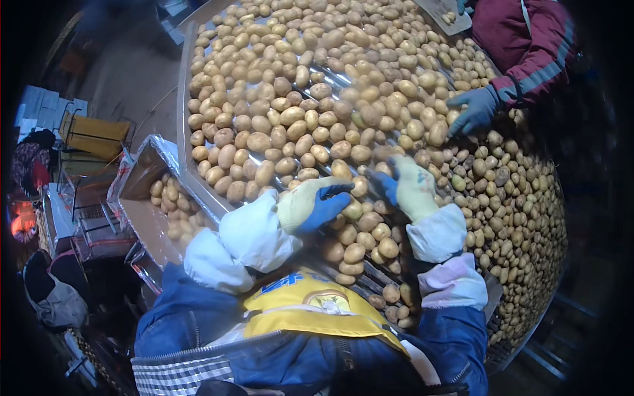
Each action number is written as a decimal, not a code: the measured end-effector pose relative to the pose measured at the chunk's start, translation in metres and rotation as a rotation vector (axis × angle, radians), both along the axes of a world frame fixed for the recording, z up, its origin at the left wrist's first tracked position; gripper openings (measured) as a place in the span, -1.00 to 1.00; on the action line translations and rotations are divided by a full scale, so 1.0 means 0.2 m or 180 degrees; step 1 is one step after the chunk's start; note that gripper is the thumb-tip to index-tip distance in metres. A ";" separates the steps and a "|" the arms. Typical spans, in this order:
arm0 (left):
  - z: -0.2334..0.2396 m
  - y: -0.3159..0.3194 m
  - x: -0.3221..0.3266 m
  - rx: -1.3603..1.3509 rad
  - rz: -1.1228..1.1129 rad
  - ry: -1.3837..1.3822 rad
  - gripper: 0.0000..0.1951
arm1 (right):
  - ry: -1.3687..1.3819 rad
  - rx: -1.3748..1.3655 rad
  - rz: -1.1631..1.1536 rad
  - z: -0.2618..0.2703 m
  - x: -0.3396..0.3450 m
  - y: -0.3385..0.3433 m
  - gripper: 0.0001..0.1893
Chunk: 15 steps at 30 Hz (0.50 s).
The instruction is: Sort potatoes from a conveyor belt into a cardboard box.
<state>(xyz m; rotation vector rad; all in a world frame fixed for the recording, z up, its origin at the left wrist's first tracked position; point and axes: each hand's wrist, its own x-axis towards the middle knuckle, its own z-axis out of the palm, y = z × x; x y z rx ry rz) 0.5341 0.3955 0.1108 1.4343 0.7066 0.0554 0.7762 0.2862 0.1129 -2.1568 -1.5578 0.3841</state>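
Observation:
Potatoes (297, 116) lie spread over a metal roller table (183, 114) before me. My left hand (317, 200), in a pale glove with a blue palm, reaches in from the left with fingers bent at the near potatoes; whether it grips one cannot be told. My right hand (408, 188), in a like glove, has thumb and fingers apart over the potatoes to the right, and its fingertips are partly blurred. Between and below the hands, loose potatoes (366, 240) rest on dark bars. Pale sleeve covers reach up both forearms.
Across on the right, a co-worker's gloved hand (475, 111) touches the potatoes. A large heap of smaller potatoes (520, 222) fills the right side. At left stands a side chute (148, 218) holding potatoes. A tray or scoop (453, 22) shows at the top right.

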 end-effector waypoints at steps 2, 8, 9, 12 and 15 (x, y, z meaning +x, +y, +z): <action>-0.03 0.01 0.00 -0.0126 0.0057 -0.0155 -0.50 | 0.0078 -0.0368 -0.0363 -0.02 0.03 -0.05 -0.58; -0.14 -0.06 0.03 -0.0696 0.0170 -0.0462 -0.43 | -0.0992 -0.0989 0.0243 0.04 -0.08 -0.05 -0.40; -0.15 -0.06 0.04 -0.0695 0.0180 -0.0470 -0.43 | -0.1000 -0.0987 0.0254 0.00 -0.07 -0.04 -0.40; -0.17 -0.07 0.07 -0.0887 0.0127 -0.0521 -0.50 | -0.0913 -0.0731 0.0129 -0.05 -0.04 -0.04 -0.43; -0.11 -0.08 0.05 -0.1848 0.0586 -0.0748 -0.55 | 0.0264 -0.0982 -0.0546 0.07 -0.09 0.02 -0.47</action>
